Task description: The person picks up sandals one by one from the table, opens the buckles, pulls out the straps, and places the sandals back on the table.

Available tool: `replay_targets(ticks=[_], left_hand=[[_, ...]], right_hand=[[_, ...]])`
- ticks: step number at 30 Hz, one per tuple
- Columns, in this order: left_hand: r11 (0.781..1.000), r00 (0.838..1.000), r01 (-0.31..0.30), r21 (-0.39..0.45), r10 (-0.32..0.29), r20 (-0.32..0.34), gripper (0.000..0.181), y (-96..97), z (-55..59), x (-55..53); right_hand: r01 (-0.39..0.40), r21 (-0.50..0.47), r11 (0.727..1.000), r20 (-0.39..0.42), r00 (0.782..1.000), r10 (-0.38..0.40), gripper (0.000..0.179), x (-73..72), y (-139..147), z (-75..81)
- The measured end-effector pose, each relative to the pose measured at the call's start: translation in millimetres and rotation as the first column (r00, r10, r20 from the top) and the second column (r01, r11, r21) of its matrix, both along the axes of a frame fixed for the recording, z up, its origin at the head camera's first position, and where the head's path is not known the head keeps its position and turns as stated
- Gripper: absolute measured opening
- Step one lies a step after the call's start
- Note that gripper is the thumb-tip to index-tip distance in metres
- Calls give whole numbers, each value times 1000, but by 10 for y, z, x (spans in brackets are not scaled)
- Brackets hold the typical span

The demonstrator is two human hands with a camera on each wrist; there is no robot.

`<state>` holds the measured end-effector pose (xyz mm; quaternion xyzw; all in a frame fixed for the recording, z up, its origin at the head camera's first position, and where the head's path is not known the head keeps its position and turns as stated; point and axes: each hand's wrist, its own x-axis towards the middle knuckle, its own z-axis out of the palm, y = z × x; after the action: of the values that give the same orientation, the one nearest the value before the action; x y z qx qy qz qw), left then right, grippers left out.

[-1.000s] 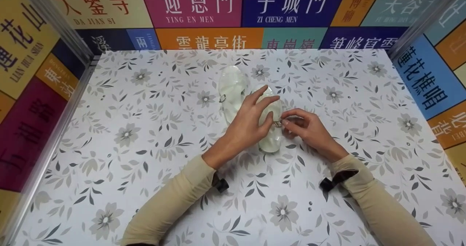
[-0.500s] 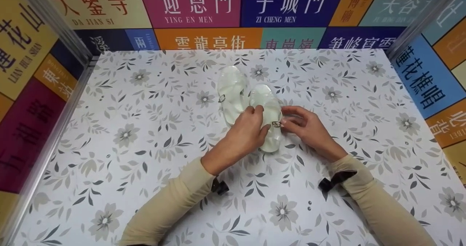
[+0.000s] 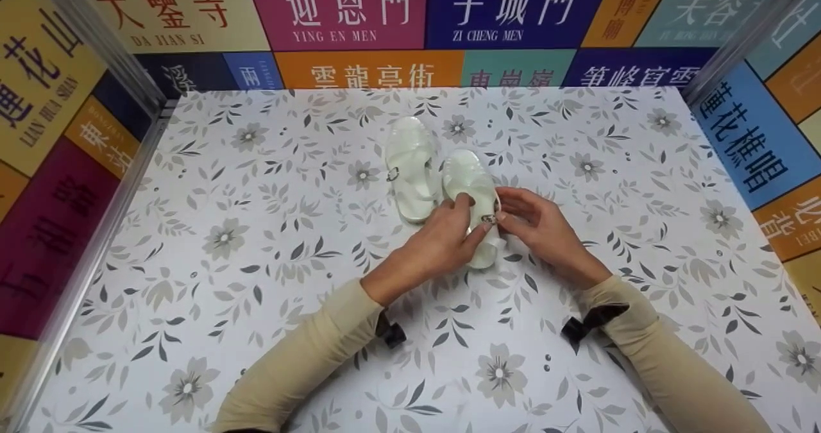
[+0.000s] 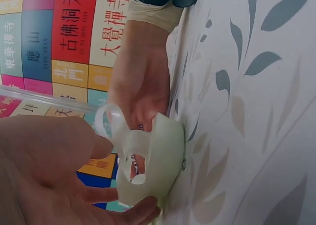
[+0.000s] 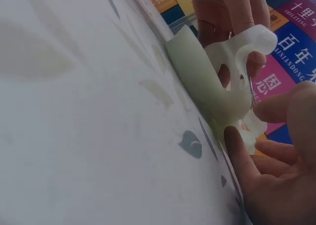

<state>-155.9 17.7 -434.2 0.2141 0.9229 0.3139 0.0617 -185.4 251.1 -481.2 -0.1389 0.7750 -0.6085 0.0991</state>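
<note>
A pale green sandal (image 3: 467, 169) lies on the table between my hands, a small jewelled buckle (image 3: 488, 219) on its strap. My left hand (image 3: 441, 233) comes over its inner side, holding it with fingers at the strap and thumb beside the buckle. From the outer side my right hand (image 3: 545, 229) pinches the strap near that buckle. In the left wrist view, the heel strap (image 4: 132, 142) arches above the sole (image 4: 165, 146). The right wrist view has a right fingertip (image 5: 232, 136) against the sole's side. A matching sandal (image 3: 409, 147) lies just left and farther back.
White cloth with grey flowers and leaves covers the table (image 3: 224, 292). Coloured panels with Chinese lettering (image 3: 359, 9) stand along the back and both sides. A small black wrist camera (image 3: 391, 333) sits under the left cuff, another (image 3: 575, 328) under the right.
My left hand drew back from the sandal's front, its spread fingers curling in, then moved right to the strap with its thumb at the buckle. The right hand stays almost in place.
</note>
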Motion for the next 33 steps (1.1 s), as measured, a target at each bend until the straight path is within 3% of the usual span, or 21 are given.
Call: replay_targets(ticks=[7,15,23,27,33], left_hand=[[988,997,-25,150,36,-70,46,103,-111,-21],[947,985,-15,320,69,-158,42,258,-291,-227],[911,989,-71,407,117,-89,43,487,-383,-558],[896,990,-97,433,131,-49,42,589,-422,-677],[880,990,-99,464,133,-42,44,667,-452,-827]], right_hand=[[56,-21,998,-44,997,-57,51,-37,38,34],[111,-71,991,-49,992,-115,51,-210,113,75],[206,-162,965,-1,978,-209,47,-516,199,44],[251,-147,957,-14,967,-256,46,-628,236,40],[297,-143,944,7,954,-299,45,-725,285,67]])
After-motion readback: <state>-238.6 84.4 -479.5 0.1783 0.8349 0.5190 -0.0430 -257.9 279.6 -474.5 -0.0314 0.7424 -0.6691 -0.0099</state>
